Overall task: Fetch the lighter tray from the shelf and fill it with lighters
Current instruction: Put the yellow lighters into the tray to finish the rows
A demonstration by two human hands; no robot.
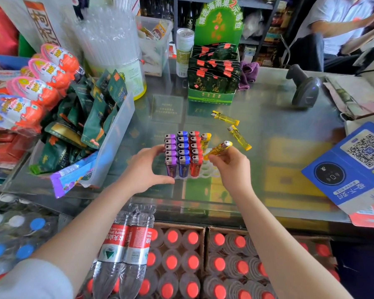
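One translucent yellow plastic lighter sat pinched in the right hand — tilted, just above the white plastic tray's empty holes; the left hand cupped the tray's side.

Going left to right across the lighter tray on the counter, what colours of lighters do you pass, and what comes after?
Left hand → purple lighters → blue lighters → red lighters → one yellow lighter standing in the tray → right hand → loose yellow lighter on the glass.
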